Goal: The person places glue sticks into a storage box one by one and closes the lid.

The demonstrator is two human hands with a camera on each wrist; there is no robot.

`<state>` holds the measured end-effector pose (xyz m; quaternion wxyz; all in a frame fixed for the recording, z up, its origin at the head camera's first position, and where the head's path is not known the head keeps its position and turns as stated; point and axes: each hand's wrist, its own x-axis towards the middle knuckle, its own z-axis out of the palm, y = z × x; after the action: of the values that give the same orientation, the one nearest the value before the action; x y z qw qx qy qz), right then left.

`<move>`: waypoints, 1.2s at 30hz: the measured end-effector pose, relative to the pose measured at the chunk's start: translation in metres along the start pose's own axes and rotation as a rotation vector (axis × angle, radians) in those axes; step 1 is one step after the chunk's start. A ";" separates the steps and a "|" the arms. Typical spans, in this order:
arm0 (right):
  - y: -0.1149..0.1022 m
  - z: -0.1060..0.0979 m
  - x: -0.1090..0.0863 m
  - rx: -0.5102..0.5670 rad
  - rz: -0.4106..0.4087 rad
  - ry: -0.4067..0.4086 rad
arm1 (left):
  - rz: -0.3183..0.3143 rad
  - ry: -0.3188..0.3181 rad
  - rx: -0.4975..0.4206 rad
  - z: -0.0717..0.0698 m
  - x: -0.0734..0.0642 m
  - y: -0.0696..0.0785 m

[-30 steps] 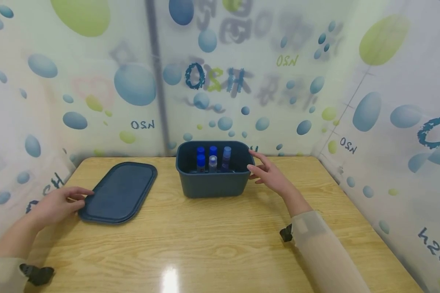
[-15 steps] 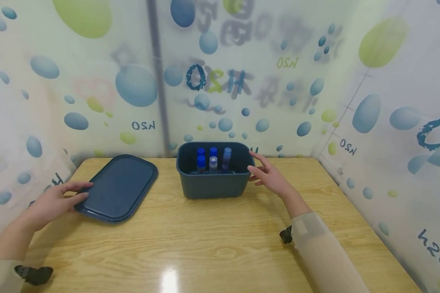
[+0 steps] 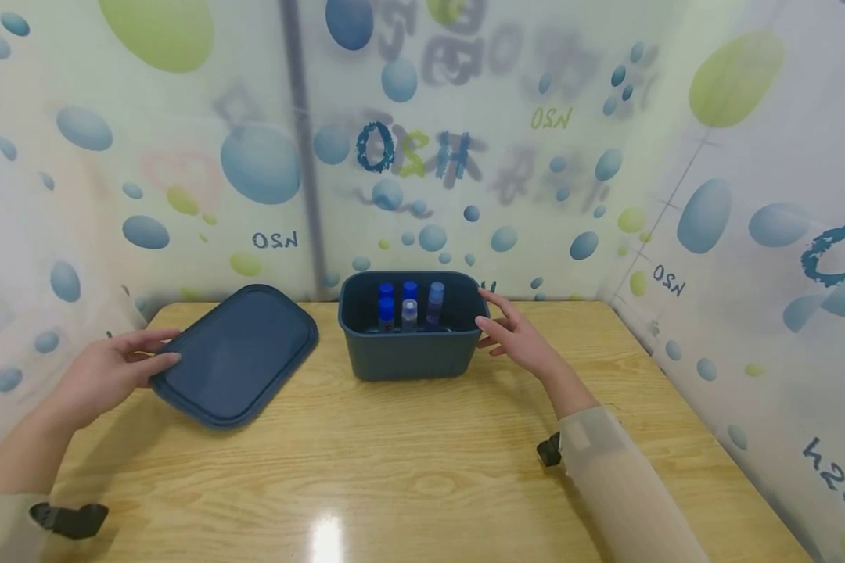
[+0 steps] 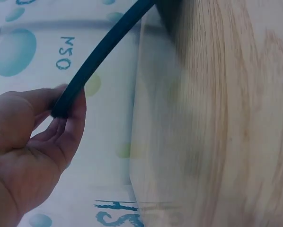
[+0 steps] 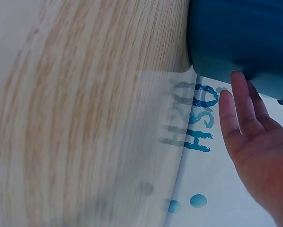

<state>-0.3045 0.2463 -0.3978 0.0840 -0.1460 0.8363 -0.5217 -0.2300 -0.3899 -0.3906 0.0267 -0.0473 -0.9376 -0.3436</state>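
My left hand (image 3: 106, 379) pinches a flat dark blue lid (image 3: 242, 352) by its left edge, thumb on top and fingers beneath. The left wrist view shows the lid (image 4: 106, 49) edge-on and tilted, raised off the wood at the gripped end. A dark blue rectangular box (image 3: 411, 358), topless, stands at the back middle of the table. Inside it several small bottles (image 3: 386, 313) stand upright, some with bright blue caps. My right hand (image 3: 524, 338) is at the box's right end, its fingers extended and slightly bent, fingertips right at the wall, as the right wrist view also shows.
The light wood table (image 3: 366, 469) runs up to a back wall (image 3: 429, 211) printed with blue and green ovals and lettering. Similar side walls rise at left and right. A black wrist device (image 3: 70, 520) sits on the left cuff, another black device (image 3: 550, 450) on the right.
My left hand has gripped the lid's left edge and lifted it, so the lid now tilts and has shifted slightly right. The right hand and the box have stayed in place.
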 end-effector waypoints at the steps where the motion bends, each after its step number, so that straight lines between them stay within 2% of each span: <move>1: 0.000 0.000 0.000 0.002 0.001 0.000 | 0.000 0.010 0.012 0.000 0.000 0.002; 7: -0.001 0.000 0.000 0.000 0.006 -0.002 | 0.017 0.043 0.088 -0.001 0.000 0.011; 11: -0.002 0.001 0.000 -0.006 0.007 0.001 | 0.021 0.039 0.076 0.000 0.001 0.016; 14: -0.002 0.000 0.000 -0.011 0.008 0.003 | 0.015 0.068 0.070 0.001 0.004 0.022; 22: -0.002 -0.001 -0.001 -0.025 0.004 -0.003 | 0.006 0.123 0.028 0.006 0.013 0.053; 36: -0.009 -0.002 -0.004 -0.055 0.027 -0.002 | 0.079 0.304 -0.047 0.020 0.047 0.103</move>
<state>-0.3003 0.2458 -0.3891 0.0878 -0.1376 0.8521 -0.4973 -0.2660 -0.2959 -0.3359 0.1809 -0.0323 -0.9118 -0.3673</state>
